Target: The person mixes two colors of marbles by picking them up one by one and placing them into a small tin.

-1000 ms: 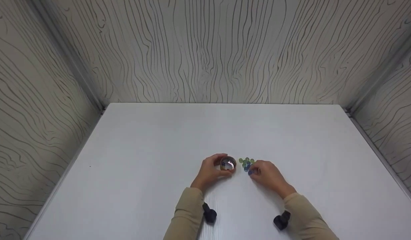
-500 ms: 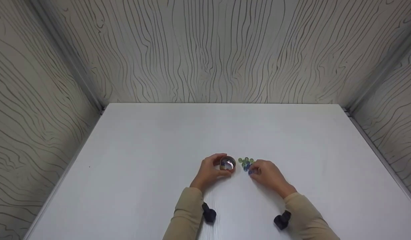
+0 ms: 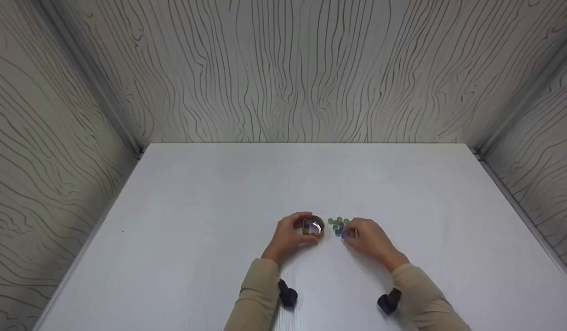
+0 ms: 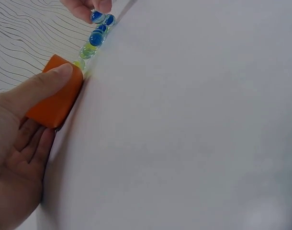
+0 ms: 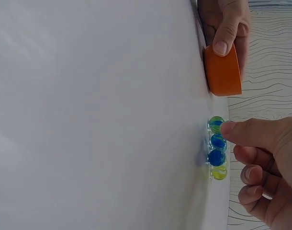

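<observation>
My left hand holds a small round cup by its side, thumb near and fingers on the far side. The cup stands upright on the table, orange outside; in the head view its inside is shiny, with a dark blue spot in it. To its right lies a tight cluster of glass marbles, green and blue. My right hand is at the near right of this cluster, its thumb and forefinger pinching a blue marble. In the right wrist view the thumb partly hides the marbles, and the other fingers are curled.
The white table spreads out around both hands. Wood-grain panels rise behind it and at both sides. A black wrist camera sits by the left sleeve, and another black camera by the right.
My right hand has shifted very slightly up at the marbles, its fingertips still on the blue one. My left hand and the cup stay in place.
</observation>
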Available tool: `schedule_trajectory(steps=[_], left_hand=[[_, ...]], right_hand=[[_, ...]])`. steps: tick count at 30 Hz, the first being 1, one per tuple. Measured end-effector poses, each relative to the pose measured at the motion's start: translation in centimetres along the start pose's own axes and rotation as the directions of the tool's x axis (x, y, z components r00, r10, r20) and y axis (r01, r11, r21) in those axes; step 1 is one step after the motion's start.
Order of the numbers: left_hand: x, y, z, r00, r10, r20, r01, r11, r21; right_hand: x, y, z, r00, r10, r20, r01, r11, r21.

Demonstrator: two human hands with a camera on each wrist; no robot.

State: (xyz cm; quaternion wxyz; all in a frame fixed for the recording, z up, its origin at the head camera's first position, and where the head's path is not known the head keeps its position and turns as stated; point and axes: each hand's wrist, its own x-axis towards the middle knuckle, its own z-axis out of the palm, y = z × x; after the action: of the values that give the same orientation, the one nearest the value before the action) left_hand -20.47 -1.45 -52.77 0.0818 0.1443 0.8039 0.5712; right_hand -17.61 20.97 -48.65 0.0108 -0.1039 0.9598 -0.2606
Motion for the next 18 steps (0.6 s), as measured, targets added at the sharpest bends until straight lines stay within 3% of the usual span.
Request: schedule_trajectory(steps=[18], left_hand=[[0.0, -0.1, 0.0, 1.000, 0.015, 0.001, -0.015, 1.000, -0.020]], right_hand=[[0.6, -1.3, -0.5, 0.999, -0.050, -0.004, 0.050, 0.999, -0.015]])
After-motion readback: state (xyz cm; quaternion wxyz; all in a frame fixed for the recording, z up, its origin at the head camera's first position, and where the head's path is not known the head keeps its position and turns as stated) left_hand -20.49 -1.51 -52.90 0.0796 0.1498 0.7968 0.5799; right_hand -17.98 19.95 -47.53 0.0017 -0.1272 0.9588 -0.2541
